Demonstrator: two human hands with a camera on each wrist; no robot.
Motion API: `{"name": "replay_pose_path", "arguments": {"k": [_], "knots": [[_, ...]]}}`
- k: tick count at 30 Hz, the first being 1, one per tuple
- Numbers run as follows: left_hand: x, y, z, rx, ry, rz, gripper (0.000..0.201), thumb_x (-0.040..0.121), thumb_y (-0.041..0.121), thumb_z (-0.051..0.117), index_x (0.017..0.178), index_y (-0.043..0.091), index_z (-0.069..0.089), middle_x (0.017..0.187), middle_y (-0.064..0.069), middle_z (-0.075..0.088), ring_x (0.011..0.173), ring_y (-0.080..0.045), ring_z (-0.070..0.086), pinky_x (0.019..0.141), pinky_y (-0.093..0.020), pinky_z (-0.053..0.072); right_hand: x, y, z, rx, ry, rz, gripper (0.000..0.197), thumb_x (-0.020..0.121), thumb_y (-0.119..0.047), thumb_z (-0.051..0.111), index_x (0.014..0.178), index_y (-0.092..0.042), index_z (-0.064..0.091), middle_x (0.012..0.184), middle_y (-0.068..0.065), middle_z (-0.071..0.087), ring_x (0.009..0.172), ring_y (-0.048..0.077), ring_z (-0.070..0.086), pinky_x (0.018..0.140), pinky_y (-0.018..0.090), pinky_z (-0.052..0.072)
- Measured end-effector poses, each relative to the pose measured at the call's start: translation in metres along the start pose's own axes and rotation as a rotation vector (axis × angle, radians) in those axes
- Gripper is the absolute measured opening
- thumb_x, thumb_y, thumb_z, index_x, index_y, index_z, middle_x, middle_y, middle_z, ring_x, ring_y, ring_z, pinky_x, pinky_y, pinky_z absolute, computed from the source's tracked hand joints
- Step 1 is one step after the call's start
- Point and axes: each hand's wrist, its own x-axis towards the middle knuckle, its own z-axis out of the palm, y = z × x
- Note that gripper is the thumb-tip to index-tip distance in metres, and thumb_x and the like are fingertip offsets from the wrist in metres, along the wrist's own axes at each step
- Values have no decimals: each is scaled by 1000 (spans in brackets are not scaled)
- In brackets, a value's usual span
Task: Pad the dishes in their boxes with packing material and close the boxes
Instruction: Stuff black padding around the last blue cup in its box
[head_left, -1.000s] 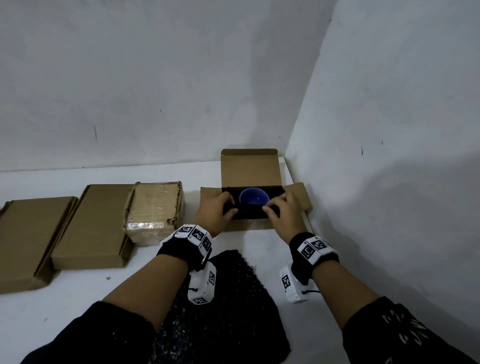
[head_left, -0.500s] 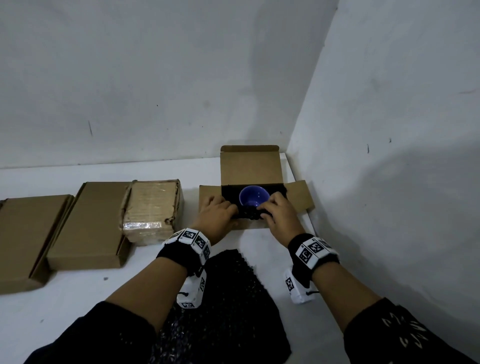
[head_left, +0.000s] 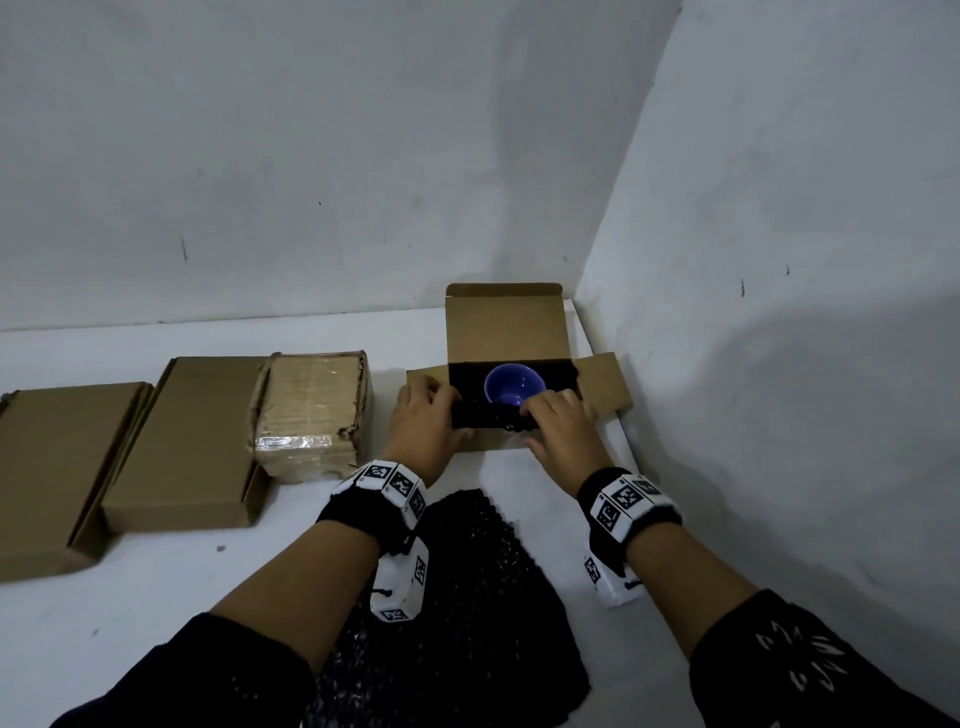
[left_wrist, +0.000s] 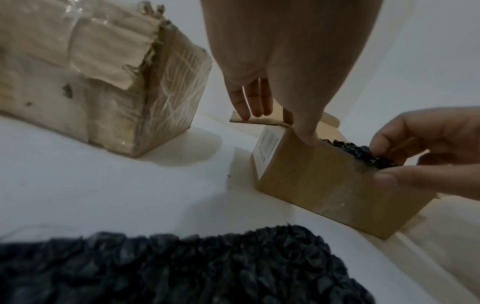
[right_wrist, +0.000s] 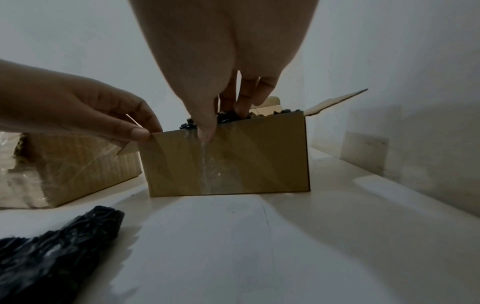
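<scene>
1. White surface (head_left: 156, 597) in a pale-walled corner: two flat brown cardboard boxes (head_left: 192, 441) are seen closed at the left, beside a tape-wrapped cardboard parcel (head_left: 311, 410).
2. Black crinkled packing material (head_left: 467, 597) is still spread nearest the person.
3. At the open brown box (head_left: 506, 332), the left hand (head_left: 423, 421) is pinching the front corner.
4. The right hand (head_left: 558, 426) is pinching black padding (left_wrist: 363, 152) inside, around the blue bowl (head_left: 514, 387); judged unfinished, lid still up.

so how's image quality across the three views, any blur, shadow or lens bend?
Head view: dim but sharp; bowl readable, dark shadow on the right wall, wall edges bowed by the wide lens. Left wrist view: soft throughout, the black packing mesh in front smeared. Right wrist view: dark and grainy, glare streak on the tape down the box front; right hand looms large.
</scene>
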Motion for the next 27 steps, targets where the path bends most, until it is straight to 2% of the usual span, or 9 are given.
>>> {"name": "replay_pose_path", "arguments": {"k": [4,5,8,11,12,15,17,21,27], "knots": [[-1,-6,6,-200,-33,-85,38,83,28,69,116,12,58,121,-11,47,112,-29,46,97,-34,40,4,-5,6,-3,56,-18,31,59,5,78,83,-9,64,85,7,63,72,27,58,63,33,43],[0,-7,8,-238,-30,-100,38,81,26,70,114,11,59,119,-12,49,109,-30,48,96,-35,42,3,-6,6,-12,46,-22,27,62,6,76,84,-7,65,85,10,62,73,28,58,64,33,44],[2,-8,10,-310,-32,-133,36,78,23,73,109,10,61,114,-12,51,101,-31,53,93,-39,46,2,-6,3,-92,39,9,10,87,-1,58,96,-1,62,100,19,57,94,33,52,82,41,42],[3,-9,11,-349,-35,-151,35,77,22,74,108,11,60,114,-11,51,100,-30,55,93,-41,46,-1,-4,10,-45,-9,-26,26,66,3,75,89,-9,68,89,9,58,81,29,56,68,38,43],[4,-9,12,-360,-34,-156,35,77,22,74,107,11,60,114,-10,51,101,-29,55,94,-41,46,-2,0,14,-86,-15,-64,31,65,1,76,92,-12,68,92,6,59,83,28,56,69,37,42],[5,-10,12,-378,-37,-162,35,77,22,75,106,12,60,114,-8,51,101,-28,55,94,-40,46,-3,-4,3,-65,-75,-14,34,81,-9,63,113,-17,59,113,1,56,105,25,49,85,37,32],[5,-10,11,-384,-43,-166,35,76,22,75,106,12,60,113,-8,50,100,-27,55,95,-39,46,2,-4,0,-37,-88,19,36,84,-10,58,118,-19,51,118,-1,53,110,22,44,90,35,28],[5,-10,12,-393,-41,-177,35,76,22,76,106,12,61,113,-8,51,101,-27,55,94,-39,46,5,-9,1,-55,-135,45,26,90,-14,51,115,-19,58,121,0,51,115,22,41,92,34,26],[5,-10,14,-399,-34,-180,35,76,20,76,106,11,61,114,-8,51,100,-27,56,94,-39,47,8,-11,-7,-113,-170,31,35,90,-19,51,124,-24,54,125,-2,54,120,22,39,93,36,25]]}}
